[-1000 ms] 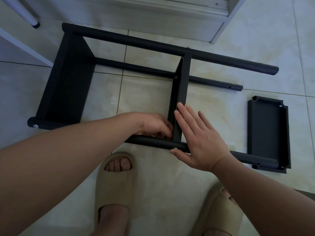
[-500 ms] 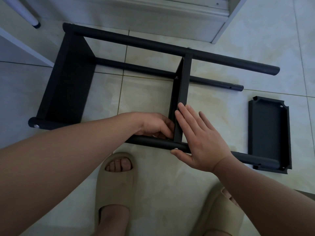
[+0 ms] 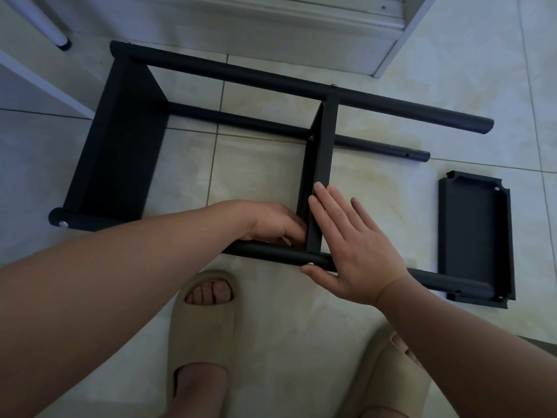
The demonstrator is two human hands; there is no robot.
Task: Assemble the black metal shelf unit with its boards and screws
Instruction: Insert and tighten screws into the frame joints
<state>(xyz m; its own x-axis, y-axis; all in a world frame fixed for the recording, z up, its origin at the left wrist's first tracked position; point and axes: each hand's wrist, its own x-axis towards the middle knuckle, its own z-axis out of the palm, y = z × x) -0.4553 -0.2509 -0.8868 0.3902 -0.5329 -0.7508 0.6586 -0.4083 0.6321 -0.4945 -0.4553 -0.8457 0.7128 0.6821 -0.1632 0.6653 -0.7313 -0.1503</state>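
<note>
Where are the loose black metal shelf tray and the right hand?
loose black metal shelf tray (image 3: pixel 473 233): head view, its flat inner panel.
right hand (image 3: pixel 355 251): head view, back of the hand.

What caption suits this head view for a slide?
Right hand flat against the middle shelf board, left hand at its inner corner by the near tube.

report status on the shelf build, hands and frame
Right hand flat against middle board, thumb at near tube. Left hand tucked into that corner, grip hidden. Third board lies loose to the right, unfitted.
</note>
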